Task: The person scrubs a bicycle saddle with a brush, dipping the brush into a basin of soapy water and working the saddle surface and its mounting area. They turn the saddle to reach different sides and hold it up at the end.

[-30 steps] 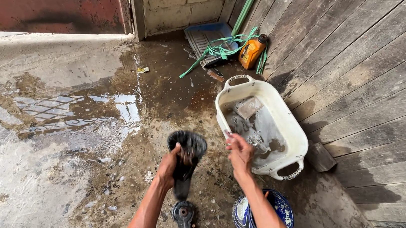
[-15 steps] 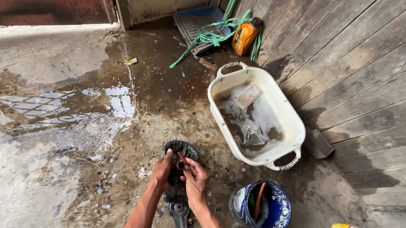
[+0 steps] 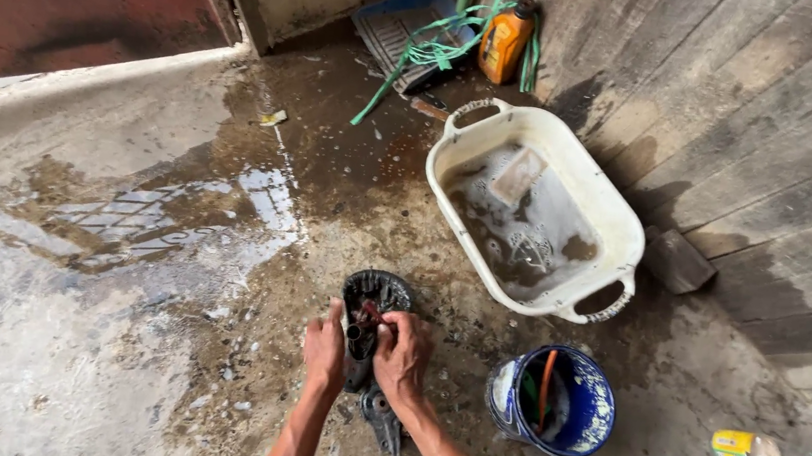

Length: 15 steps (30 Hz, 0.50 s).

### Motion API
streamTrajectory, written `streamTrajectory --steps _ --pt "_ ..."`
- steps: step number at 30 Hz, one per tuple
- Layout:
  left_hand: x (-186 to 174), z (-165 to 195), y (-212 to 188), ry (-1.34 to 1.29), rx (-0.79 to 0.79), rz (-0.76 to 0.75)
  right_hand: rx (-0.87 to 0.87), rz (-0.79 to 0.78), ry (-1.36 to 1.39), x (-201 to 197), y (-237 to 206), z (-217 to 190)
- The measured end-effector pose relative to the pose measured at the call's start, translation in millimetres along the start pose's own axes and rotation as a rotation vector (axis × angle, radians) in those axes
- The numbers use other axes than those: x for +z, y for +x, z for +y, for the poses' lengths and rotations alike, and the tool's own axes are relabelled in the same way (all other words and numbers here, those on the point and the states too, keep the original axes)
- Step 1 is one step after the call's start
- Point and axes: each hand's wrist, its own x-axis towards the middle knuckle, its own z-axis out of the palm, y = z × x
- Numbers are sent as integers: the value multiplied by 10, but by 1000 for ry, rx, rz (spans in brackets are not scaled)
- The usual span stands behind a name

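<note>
Both forearms are bare with no sleeves, and the left hand (image 3: 324,347) and right hand (image 3: 403,356) wear no gloves.

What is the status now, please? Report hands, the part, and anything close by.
Left hand and right hand both gripping black metal part on wet floor. Blue bucket just right; white tub beyond.

Bright daylight, glare on wet floor (image 3: 125,219), sharp focus, wide-angle edge bending.
</note>
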Motion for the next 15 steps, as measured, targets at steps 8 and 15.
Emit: streamTrajectory --steps 8,15 --pt "163 -51 256 -155 -116 -301 278 -270 309 93 -163 167" --pt "276 52 265 -144 -192 -444 160 -127 185 -30 -203 283"
